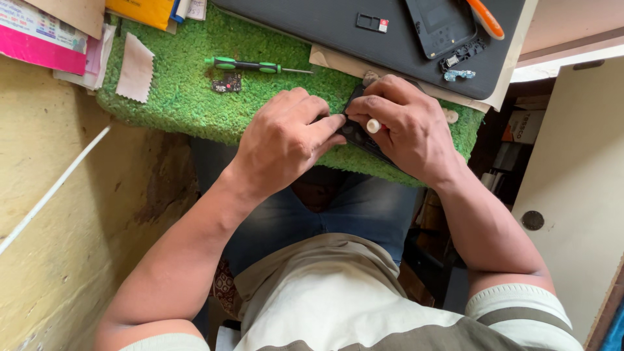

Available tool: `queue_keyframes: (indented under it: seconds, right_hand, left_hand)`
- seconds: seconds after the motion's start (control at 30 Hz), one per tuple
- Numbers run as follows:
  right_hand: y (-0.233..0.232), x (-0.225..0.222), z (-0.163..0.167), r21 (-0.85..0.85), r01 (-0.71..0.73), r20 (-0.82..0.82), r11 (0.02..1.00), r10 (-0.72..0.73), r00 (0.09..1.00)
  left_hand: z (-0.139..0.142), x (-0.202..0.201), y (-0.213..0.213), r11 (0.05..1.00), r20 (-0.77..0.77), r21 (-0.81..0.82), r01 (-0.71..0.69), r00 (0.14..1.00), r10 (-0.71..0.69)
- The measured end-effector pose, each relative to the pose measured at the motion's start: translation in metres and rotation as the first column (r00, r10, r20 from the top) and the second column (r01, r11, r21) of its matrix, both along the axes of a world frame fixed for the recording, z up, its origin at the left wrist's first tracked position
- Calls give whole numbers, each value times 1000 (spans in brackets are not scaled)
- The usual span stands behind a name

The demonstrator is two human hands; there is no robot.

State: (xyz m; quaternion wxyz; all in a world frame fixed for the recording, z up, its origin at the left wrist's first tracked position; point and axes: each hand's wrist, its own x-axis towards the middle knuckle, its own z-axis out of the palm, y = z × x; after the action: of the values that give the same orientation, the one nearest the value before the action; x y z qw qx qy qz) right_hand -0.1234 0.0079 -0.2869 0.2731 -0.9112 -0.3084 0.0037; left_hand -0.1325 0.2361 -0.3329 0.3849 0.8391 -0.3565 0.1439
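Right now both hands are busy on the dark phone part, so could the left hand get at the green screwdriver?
Probably yes: the green screwdriver lies bare on the green mat, just beyond the left hand, nothing between.

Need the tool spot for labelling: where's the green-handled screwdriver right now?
In the head view, the screwdriver lies untouched on the green mat, upper left of the left hand, just above a small circuit board.

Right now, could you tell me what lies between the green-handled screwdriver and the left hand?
In the head view, only bare green mat separates the screwdriver from the left hand; the small circuit board sits slightly aside.
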Motion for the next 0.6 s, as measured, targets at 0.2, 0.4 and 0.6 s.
queue_keyframes:
  seconds: [0.2, 0.4, 0.6]
  right_hand:
    - [2, -1, 3, -17, 28, -13, 999, -28, 1000]
    - [1, -3, 5, -43, 65, -5, 997, -65, 998]
    - [-10, -1, 14, 126, 239, -152, 963, -219, 964]
  left_hand:
    - [-2, 0, 1, 1000, 7, -1, 2, 1000, -2]
    - [-2, 0, 1, 1000, 12, -1, 7, 1000, -7]
    - [-1, 1, 1, 1000, 16, 12, 23, 1000, -23]
